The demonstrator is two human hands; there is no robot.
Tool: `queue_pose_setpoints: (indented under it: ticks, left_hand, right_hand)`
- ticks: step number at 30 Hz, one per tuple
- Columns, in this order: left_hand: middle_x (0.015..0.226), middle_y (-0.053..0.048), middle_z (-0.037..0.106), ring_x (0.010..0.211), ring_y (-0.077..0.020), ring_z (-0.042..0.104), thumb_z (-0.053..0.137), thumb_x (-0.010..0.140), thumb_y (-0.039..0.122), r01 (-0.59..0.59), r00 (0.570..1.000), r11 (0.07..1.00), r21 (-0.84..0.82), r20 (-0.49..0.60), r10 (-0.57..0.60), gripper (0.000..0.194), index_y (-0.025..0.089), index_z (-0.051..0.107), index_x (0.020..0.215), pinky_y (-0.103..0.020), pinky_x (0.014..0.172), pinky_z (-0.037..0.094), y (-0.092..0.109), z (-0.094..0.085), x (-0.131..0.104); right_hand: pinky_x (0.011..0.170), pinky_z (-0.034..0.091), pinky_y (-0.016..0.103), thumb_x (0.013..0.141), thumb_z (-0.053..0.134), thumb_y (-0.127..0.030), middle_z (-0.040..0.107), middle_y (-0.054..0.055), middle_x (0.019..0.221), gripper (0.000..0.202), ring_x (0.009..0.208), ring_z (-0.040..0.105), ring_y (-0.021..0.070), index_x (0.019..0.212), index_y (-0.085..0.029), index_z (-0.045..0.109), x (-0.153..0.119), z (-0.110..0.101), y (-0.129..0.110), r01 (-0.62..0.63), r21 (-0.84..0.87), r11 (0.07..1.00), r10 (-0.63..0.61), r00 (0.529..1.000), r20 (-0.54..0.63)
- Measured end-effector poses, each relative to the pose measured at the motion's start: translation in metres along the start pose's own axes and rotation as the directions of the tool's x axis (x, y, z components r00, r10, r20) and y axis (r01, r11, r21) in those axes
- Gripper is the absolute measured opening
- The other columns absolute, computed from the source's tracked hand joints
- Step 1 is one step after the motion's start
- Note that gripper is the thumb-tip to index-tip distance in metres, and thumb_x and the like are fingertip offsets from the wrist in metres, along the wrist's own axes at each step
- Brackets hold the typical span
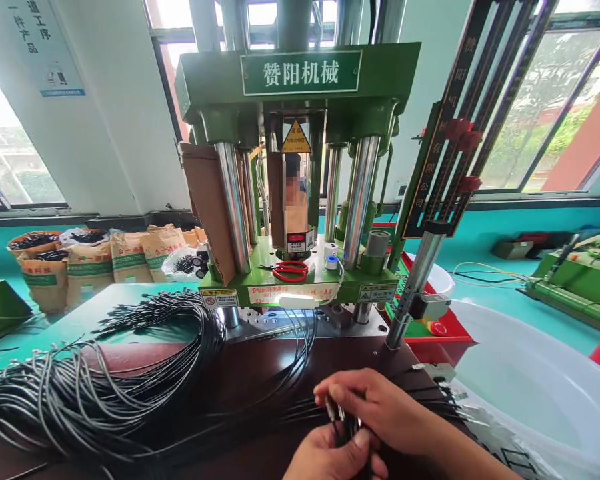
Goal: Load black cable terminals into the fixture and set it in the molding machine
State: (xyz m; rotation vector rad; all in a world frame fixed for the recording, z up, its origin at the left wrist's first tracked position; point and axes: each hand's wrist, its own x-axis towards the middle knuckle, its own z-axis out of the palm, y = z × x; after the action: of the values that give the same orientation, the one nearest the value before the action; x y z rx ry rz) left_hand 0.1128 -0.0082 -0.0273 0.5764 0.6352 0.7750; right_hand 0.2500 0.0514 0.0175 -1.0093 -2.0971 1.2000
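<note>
My right hand (380, 410) reaches in from the lower right and pinches the metal-tipped ends of thin black cables (337, 417). Just below it, my left hand (333, 457) grips the same small bunch of cable ends from underneath. The two hands touch over the dark brown worktop (260, 380). A large bundle of black cables (105, 387) lies coiled to the left, with strands running across the worktop to my hands. The green vertical moulding machine (300, 167) stands directly behind the worktop.
Red scissors (290, 270) and a tape roll (331, 262) sit on the machine's green platen. A large white tub (540, 380) stands at the right, beside a red box (430, 333). Paper sacks (85, 267) line the far left floor. Another green machine (575, 280) is at far right.
</note>
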Motion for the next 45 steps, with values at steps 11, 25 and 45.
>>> queue_pose_setpoints:
  ticks: [11,25,45]
  left_hand:
    - [0.079,-0.005,0.064,0.054,-0.0156,0.061,0.078,0.064,0.041,-0.103,0.973,0.991,-0.084,-0.214,0.084,0.048,0.016,0.049,0.093,-0.030,0.056,0.045,0.003,-0.014,-0.005]
    - [0.064,0.002,0.059,0.051,-0.0112,0.056,0.082,0.055,0.032,-0.087,0.950,0.996,-0.030,-0.302,0.074,0.050,0.017,0.052,0.092,-0.025,0.049,0.047,0.008,-0.007,0.002]
    - [0.040,0.004,0.049,0.027,-0.0054,0.035,0.074,0.059,0.037,-0.003,0.973,0.902,0.431,-0.206,0.101,0.031,0.016,0.051,0.064,-0.017,0.026,0.026,0.006,0.022,0.030]
  right_hand:
    - [0.084,0.037,0.031,0.077,0.055,-0.014,0.065,0.008,0.095,0.010,0.092,0.054,0.0216,0.075,-0.015,0.065,0.118,0.013,0.055,-0.053,-0.494,0.868,-0.110,0.949,-0.295]
    - [0.048,0.039,0.023,0.077,0.058,-0.027,0.053,-0.004,0.056,0.030,0.050,0.049,0.0133,0.106,-0.022,0.062,-0.023,-0.038,0.018,-0.331,-0.126,0.935,0.324,0.943,-0.075]
    - [0.027,0.025,0.013,0.084,0.051,-0.058,0.042,-0.008,0.039,0.063,0.031,0.032,0.0052,0.129,-0.015,0.051,-0.056,0.029,0.032,-0.154,0.663,0.733,0.510,0.769,-0.384]
